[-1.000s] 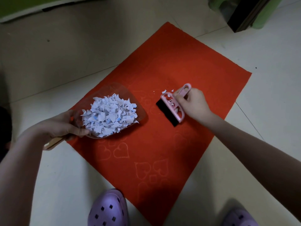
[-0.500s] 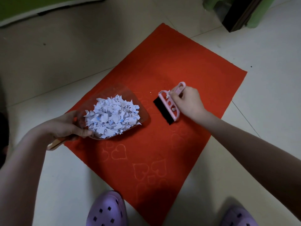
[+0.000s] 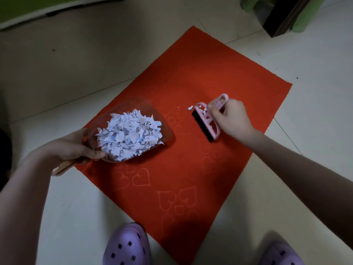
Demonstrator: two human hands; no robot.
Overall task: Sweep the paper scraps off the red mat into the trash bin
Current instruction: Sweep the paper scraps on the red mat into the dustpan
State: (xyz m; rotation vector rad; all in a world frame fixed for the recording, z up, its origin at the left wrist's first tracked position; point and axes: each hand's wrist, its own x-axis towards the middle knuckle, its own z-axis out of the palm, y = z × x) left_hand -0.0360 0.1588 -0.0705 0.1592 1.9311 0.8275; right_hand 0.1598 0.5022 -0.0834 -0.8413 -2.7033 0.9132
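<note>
While the right hand (image 3: 233,117) curls its fingers round the looped handle of a pink brush (image 3: 208,121), the black bristles sit down on the red mat (image 3: 191,169), right of centre in the frame. The brush lies on a slant, handle up toward the upper right, bristle edge facing left. Just off its upper end, a few loose scraps (image 3: 190,107) lie on the mat, with tinier flecks a touch further left, and a few white bits are caught in the pink frame itself.

Over on the left, the left hand (image 3: 72,148) grips a clear dustpan (image 3: 166,129) from behind, thumb pressed along its lower rim and fingers wrapped round the back. A tan handle pokes out below the palm. The pan's mouth faces right toward the brush, well apart from it, with bare red mat between them. Whether the pan touches the mat or is held just above it, I cannot tell. It is heaped with paper scraps (image 3: 129,134), white with specks of blue, piled high.

Embossed hearts show on the mat's lower half. Two purple clogs (image 3: 128,245) stand at the bottom edge on the pale tiled floor (image 3: 76,73). Up in the top right corner, something green (image 3: 301,20) flanks a dark panel; what it is, I can't make out.
</note>
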